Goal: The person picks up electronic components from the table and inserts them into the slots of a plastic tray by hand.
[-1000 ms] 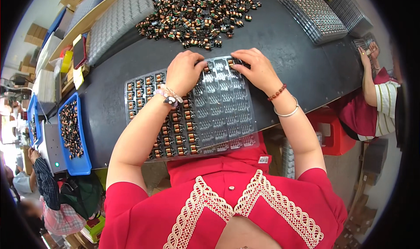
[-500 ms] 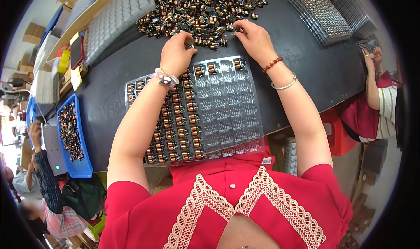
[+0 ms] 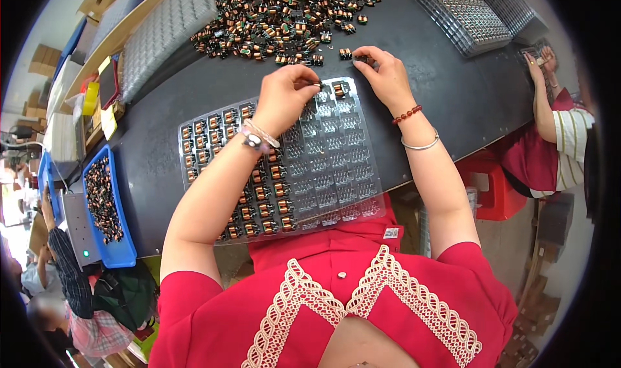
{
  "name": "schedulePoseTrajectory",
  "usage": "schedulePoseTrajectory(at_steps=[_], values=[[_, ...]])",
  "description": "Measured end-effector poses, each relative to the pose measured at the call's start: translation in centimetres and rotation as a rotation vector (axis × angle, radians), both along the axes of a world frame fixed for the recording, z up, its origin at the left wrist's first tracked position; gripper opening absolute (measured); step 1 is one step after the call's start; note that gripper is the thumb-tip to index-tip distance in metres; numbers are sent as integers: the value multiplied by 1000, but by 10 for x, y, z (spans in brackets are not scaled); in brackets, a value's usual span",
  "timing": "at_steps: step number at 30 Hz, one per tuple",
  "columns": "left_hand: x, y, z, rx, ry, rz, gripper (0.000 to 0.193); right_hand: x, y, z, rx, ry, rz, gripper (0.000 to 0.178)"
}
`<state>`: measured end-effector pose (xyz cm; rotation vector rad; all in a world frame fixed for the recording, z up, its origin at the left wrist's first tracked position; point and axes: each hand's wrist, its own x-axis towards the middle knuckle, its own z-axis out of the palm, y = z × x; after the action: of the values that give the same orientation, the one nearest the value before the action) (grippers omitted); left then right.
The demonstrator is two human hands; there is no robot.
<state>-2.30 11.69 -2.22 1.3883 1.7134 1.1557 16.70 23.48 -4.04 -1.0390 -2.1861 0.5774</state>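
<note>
Left hand [image 3: 284, 99]: thumb and fingertips pinched on small coil [image 3: 321, 83], mostly hidden, at far edge of clear tray [image 3: 370, 167]. Right hand [image 3: 387, 78], farther right: nearly closed round dark part [image 3: 369, 61], shape kinda hard to make out. Left forearm blocks some filled pockets. Far coil pile [image 3: 284, 15] cut off up top.

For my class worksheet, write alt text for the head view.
A person's left hand holds a small part at the far edge of a clear tray partly filled with copper coils; the right hand holds another beyond it, near a coil pile on a black table.
</note>
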Motion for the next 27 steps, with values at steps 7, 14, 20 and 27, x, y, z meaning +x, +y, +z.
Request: schedulePoseTrajectory(at_steps=[7,14,20,27], values=[[8,-4,-3,165,394,-36,11,3,-1,1,-143,188,80,23],[2,-5,-6,348,622,-153,6,3,5,-7,-257,367,134,19],[-17,17,10,354,760,-125,12,0,-1,-1,-330,425,71,18],[-47,51,-3,345,1020,-13,21,3,-7,1,-351,368,182,20]])
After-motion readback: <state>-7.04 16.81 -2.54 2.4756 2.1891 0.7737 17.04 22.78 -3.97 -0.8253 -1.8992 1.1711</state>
